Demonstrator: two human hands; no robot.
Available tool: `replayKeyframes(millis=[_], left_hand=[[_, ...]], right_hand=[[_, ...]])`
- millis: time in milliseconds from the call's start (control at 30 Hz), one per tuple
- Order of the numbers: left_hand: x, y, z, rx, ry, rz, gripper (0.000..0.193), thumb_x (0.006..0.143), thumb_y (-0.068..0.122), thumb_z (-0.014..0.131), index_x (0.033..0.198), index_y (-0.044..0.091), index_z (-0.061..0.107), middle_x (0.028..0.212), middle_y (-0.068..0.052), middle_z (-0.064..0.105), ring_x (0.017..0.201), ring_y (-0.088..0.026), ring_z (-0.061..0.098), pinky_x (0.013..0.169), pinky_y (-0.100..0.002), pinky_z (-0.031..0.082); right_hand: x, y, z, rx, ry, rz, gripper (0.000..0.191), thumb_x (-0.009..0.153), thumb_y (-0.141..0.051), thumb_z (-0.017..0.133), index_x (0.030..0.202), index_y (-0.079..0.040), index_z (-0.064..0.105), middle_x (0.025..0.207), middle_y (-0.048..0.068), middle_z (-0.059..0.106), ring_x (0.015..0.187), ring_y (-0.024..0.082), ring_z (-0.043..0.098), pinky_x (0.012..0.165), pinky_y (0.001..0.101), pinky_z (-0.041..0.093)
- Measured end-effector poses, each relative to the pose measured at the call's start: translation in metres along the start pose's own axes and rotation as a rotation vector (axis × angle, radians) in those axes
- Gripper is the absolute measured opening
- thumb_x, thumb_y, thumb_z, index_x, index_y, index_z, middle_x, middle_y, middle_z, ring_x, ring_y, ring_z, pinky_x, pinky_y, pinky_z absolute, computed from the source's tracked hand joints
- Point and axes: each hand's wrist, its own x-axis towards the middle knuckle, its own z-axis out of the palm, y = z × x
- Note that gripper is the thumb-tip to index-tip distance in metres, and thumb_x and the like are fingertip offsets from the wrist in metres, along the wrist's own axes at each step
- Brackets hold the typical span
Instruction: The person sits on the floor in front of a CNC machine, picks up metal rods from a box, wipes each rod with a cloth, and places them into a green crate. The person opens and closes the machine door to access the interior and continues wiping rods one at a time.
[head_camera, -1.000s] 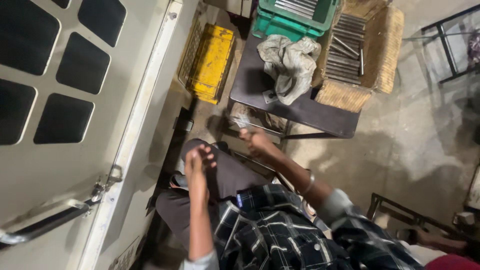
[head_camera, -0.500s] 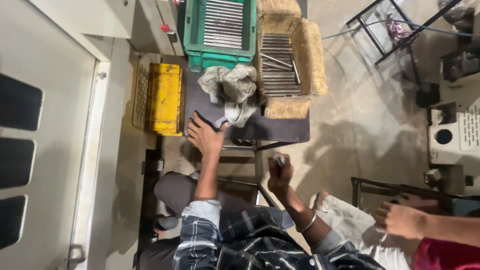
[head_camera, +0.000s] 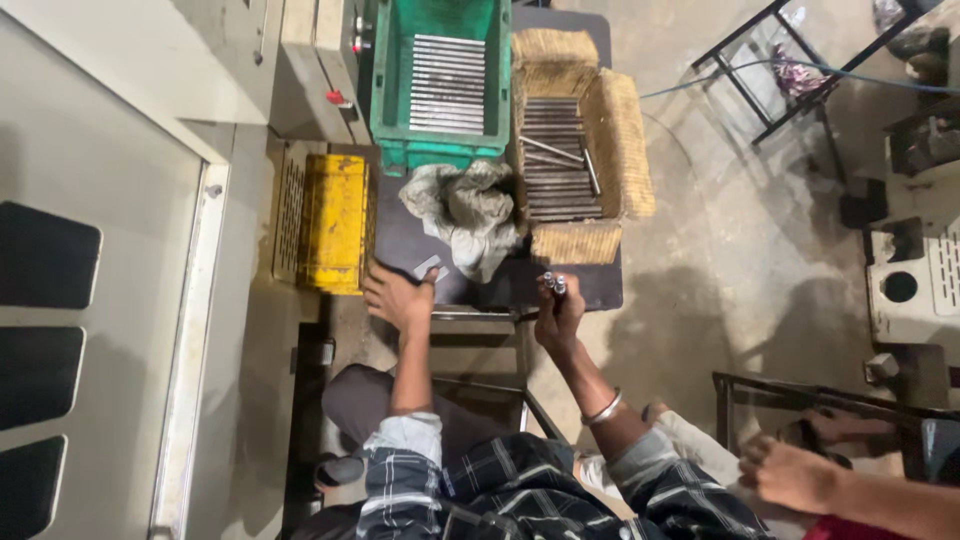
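Observation:
My left hand (head_camera: 397, 297) rests with fingers spread at the near left corner of a dark table (head_camera: 590, 285), touching a small grey metal piece (head_camera: 430, 266). My right hand (head_camera: 558, 312) is closed around a few short metal rods (head_camera: 552, 283), held upright at the table's front edge. A crumpled grey cloth (head_camera: 465, 208) lies just beyond both hands. Behind it stand a green crate (head_camera: 390, 90) and a straw-coloured box (head_camera: 625, 140), each filled with several metal rods.
A yellow crate (head_camera: 335, 220) sits left of the table beside a grey machine door (head_camera: 100, 200). Another person's hand (head_camera: 790, 472) and arm reach in at the lower right near a dark metal frame (head_camera: 800, 395). Bare concrete floor lies to the right.
The view has swung and drawn nearer to the table. My left hand has settled at the table's corner, and my right hand has lifted the rods up to the table's edge.

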Motion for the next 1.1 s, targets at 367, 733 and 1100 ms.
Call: replayKeyframes(millis=[367, 733, 1100], left_hand=[[0.044, -0.088, -0.023, -0.380, 0.150, 0.101, 0.028, 0.076, 0.010, 0.083, 0.101, 0.002, 0.075, 0.094, -0.022, 0.077, 0.088, -0.036, 0.074, 0.082, -0.045, 0.057], [-0.101, -0.112, -0.119, -1.727, -0.478, -0.190, 0.026, 0.103, 0.026, 0.063, 0.091, 0.003, 0.061, 0.069, -0.002, 0.053, 0.047, -0.009, 0.044, 0.041, -0.026, 0.029], [-0.131, -0.129, -0.167, -1.441, -0.167, -0.072, 0.025, 0.103, 0.026, 0.063, 0.108, 0.002, 0.069, 0.077, 0.005, 0.051, 0.072, -0.004, 0.047, 0.064, -0.021, 0.036]], right_hand=[[0.012, -0.059, 0.013, 0.469, -0.180, 0.414, 0.031, 0.109, -0.033, 0.059, 0.099, -0.004, 0.060, 0.074, -0.005, 0.050, 0.067, 0.004, 0.042, 0.060, 0.0225, 0.035], [-0.006, -0.133, 0.068, 0.396, -1.112, 0.704, 0.033, 0.098, -0.035, 0.070, 0.089, -0.003, 0.071, 0.074, -0.004, 0.062, 0.067, 0.006, 0.052, 0.059, 0.0239, 0.039], [-0.036, -0.206, 0.097, -0.030, -1.200, 0.258, 0.035, 0.090, -0.037, 0.076, 0.080, -0.003, 0.075, 0.053, -0.002, 0.052, 0.052, 0.005, 0.046, 0.046, 0.0276, 0.034]])
